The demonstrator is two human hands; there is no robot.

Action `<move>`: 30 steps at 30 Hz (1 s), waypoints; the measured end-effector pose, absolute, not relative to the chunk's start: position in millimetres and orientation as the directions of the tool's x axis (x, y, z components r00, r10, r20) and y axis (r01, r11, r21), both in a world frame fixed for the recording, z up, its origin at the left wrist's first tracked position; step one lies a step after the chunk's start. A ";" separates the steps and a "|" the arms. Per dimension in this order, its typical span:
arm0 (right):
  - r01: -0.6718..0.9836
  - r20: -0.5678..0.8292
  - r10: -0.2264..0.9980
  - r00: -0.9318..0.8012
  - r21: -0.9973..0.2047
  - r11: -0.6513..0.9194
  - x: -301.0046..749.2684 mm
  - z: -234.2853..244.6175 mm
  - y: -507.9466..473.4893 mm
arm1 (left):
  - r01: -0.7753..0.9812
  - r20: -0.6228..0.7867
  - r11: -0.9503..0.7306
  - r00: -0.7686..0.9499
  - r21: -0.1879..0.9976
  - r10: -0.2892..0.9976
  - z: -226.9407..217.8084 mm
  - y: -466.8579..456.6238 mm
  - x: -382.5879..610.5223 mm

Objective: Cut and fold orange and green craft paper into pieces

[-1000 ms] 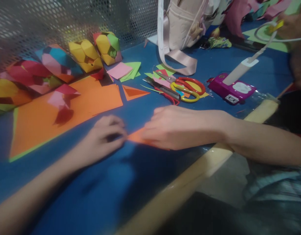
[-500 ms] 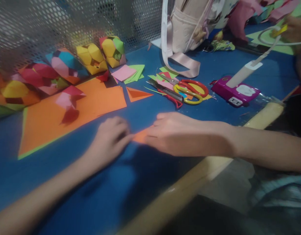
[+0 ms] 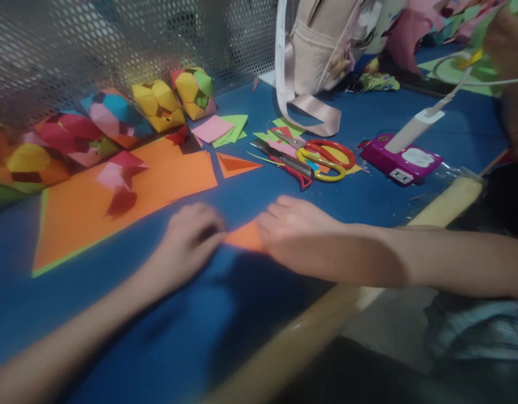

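Observation:
A small folded orange paper [image 3: 247,238] lies on the blue table [image 3: 225,325] between my hands. My left hand [image 3: 190,240] is curled, its fingertips pinching the paper's left tip. My right hand [image 3: 296,233] lies over the paper's right part and presses it down with bent fingers. Most of the paper is hidden under my right hand.
Large orange sheets [image 3: 115,196] lie left of my hands, with coloured folded paper balls [image 3: 157,104] along the perforated metal wall. Scissors [image 3: 326,157], a cutter, paper scraps, a pink device [image 3: 402,163] and a beige bag [image 3: 321,50] sit behind. The wooden table edge [image 3: 309,331] runs diagonally at right.
My right hand has slid to the right along the orange paper, uncovering more of it. My left hand stays on the paper's left tip.

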State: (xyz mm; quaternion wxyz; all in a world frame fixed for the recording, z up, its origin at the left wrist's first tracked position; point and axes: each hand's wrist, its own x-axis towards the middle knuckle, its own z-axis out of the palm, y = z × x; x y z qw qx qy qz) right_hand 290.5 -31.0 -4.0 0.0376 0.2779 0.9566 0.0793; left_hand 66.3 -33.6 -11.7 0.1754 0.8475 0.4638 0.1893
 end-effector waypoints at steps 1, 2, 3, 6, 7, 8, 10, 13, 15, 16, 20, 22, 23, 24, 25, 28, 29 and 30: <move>0.554 -0.053 0.570 -0.820 0.176 0.813 291.9 -0.9 -30.5 | 0.721 0.154 -0.503 0.495 0.476 0.855 -11.3 -34.0 66.3; 0.580 -0.067 0.598 -0.799 0.176 0.795 293.9 1.4 -29.8 | 0.722 0.151 -0.499 0.493 0.479 0.857 -11.0 -34.3 66.2; 0.602 -0.073 0.620 -0.781 0.171 0.780 296.3 2.9 -28.9 | 0.723 0.146 -0.495 0.491 0.481 0.859 -10.9 -34.6 66.0; 0.633 -0.092 0.647 -0.757 0.140 0.761 304.1 5.4 -25.2 | 0.729 0.139 -0.488 0.486 0.480 0.863 -11.3 -34.6 65.4; 0.639 -0.104 0.651 -0.752 0.129 0.758 306.4 6.9 -23.7 | 0.733 0.137 -0.485 0.483 0.477 0.865 -11.6 -34.4 65.2; 0.646 -0.127 0.657 -0.743 0.122 0.753 308.5 9.2 -21.9 | 0.735 0.136 -0.484 0.482 0.474 0.866 -12.0 -34.2 65.0; 0.664 -0.198 0.671 -0.715 0.108 0.740 312.0 16.7 -17.5 | 0.737 0.143 -0.488 0.482 0.467 0.864 -12.8 -33.9 64.7; 0.721 -0.250 0.718 -0.650 0.095 0.686 316.7 31.2 -8.6 | 0.732 0.170 -0.512 0.493 0.450 0.854 -14.4 -34.0 64.0; 0.761 -0.164 0.763 -0.626 0.085 0.643 318.2 37.6 -2.3 | 0.733 0.192 -0.529 0.499 0.428 0.845 -15.7 -34.4 63.7; 0.774 -0.107 0.776 -0.622 0.066 0.630 318.1 38.6 0.5 | 0.734 0.200 -0.536 0.501 0.416 0.842 -16.4 -34.6 63.6; 0.678 0.003 0.681 -0.732 -0.082 0.730 311.7 27.3 6.1 | 0.739 0.226 -0.556 0.509 0.380 0.830 -18.4 -34.4 62.8; 0.575 -0.012 0.578 -0.816 -0.104 0.811 307.7 17.8 6.2 | 0.738 0.228 -0.562 0.514 0.373 0.827 -18.6 -33.0 60.5; 0.541 -0.030 0.541 -0.841 -0.103 0.835 306.3 14.0 6.0 | 0.737 0.227 -0.563 0.516 0.373 0.826 -18.6 -31.9 58.6; 0.525 -0.051 0.522 -0.851 -0.105 0.845 305.6 11.4 6.1 | 0.734 0.222 -0.563 0.519 0.380 0.826 -18.5 -30.7 56.1; 0.528 -0.073 0.523 -0.849 -0.118 0.841 305.3 10.1 6.3 | 0.729 0.216 -0.562 0.521 0.391 0.826 -18.2 -29.3 53.2; 0.575 -0.135 0.559 -0.818 -0.223 0.787 306.7 12.5 9.0 | 0.707 0.191 -0.556 0.531 0.437 0.825 -16.2 -25.7 44.2; 0.585 -0.149 0.567 -0.810 -0.268 0.765 307.2 14.3 10.4 | 0.699 0.187 -0.553 0.532 0.453 0.826 -14.7 -25.1 42.3; 0.591 -0.155 0.574 -0.804 -0.311 0.744 307.5 15.9 11.9 | 0.691 0.185 -0.547 0.529 0.472 0.828 -12.8 -24.9 41.3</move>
